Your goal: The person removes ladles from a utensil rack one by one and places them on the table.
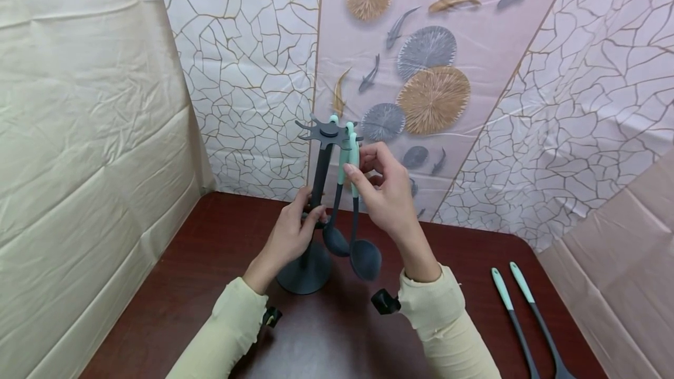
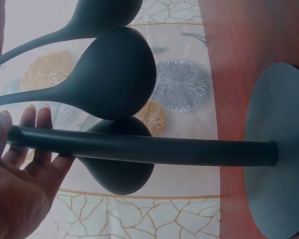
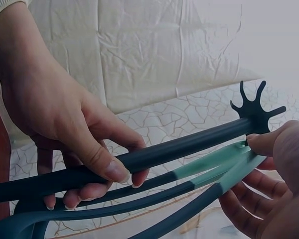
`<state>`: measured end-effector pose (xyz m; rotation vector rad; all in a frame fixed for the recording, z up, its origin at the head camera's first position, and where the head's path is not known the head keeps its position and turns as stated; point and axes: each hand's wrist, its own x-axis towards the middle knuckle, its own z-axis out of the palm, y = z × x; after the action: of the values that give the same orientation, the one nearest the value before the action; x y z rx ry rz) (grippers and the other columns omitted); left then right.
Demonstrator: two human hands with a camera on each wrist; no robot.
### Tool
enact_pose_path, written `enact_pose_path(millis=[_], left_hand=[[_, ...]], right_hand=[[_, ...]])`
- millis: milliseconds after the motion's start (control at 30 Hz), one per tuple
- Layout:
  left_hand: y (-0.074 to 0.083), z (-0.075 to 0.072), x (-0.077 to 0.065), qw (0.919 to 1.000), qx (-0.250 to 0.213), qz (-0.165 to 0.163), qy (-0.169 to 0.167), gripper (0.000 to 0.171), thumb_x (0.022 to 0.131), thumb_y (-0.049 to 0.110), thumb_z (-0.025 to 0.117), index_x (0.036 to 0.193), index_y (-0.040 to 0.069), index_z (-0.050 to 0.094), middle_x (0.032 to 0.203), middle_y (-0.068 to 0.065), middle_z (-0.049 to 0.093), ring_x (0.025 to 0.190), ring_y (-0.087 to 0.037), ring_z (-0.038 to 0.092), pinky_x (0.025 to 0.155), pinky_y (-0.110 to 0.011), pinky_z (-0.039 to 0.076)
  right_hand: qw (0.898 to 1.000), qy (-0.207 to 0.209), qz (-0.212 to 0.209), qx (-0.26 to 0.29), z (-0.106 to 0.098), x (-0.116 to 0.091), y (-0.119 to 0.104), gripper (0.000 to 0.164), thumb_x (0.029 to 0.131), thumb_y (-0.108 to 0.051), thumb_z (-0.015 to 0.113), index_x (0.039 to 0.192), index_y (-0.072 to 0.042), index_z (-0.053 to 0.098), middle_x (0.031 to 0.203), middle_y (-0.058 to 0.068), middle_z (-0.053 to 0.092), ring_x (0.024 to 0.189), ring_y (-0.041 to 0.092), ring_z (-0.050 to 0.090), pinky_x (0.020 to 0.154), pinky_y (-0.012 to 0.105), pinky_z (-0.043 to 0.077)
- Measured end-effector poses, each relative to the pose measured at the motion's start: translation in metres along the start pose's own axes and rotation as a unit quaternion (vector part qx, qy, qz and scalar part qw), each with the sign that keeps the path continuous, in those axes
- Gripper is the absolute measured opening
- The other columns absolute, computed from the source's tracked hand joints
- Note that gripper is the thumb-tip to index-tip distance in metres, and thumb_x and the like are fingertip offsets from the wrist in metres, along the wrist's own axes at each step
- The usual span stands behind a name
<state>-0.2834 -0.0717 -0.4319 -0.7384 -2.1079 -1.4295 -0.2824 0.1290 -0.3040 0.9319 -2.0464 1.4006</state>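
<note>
My left hand (image 1: 289,230) grips the pole of a dark utensil stand (image 1: 321,174), with its thumb and fingers round it. The stand has a round base (image 2: 284,149) and a top ring of curved hooks. At the right side of the hooks, my right hand (image 1: 387,186) pinches the mint handle of a ladle (image 1: 365,261), its dark bowl hanging down. Whether its handle end sits on a hook is unclear. Next to it hangs a second mint-handled ladle (image 1: 337,241). Behind the pole is a third utensil (image 2: 117,181), partly hidden in the left wrist view.
Two more mint-handled utensils, one at left (image 1: 511,309) and one at right (image 1: 537,309), lie on the dark red table (image 1: 210,309), their lower ends cut off by the frame. Patterned cloth (image 1: 253,75) hangs behind the table, with plain cloth (image 1: 95,104) at left.
</note>
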Motion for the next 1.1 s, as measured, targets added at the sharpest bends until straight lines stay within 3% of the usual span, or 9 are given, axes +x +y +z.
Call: enact_pose_path(millis=[1100], left_hand=[[-0.0014,0.0002,-0.0001,0.9999,0.007,-0.009,0.001,0.024,0.111,0.019,0.059,0.134,0.016,0.053,0.095,-0.002,0.069,0.088,-0.017,0.071,0.081,-0.04,0.062]], right_hand=[[1.0,0.016,-0.011,0.008,-0.0033,-0.0008,-0.0008,0.023,0.102,-0.014,0.073,0.121,-0.004,0.064,0.095,0.006,0.07,0.081,0.018,0.068,0.06,0.036,0.056]])
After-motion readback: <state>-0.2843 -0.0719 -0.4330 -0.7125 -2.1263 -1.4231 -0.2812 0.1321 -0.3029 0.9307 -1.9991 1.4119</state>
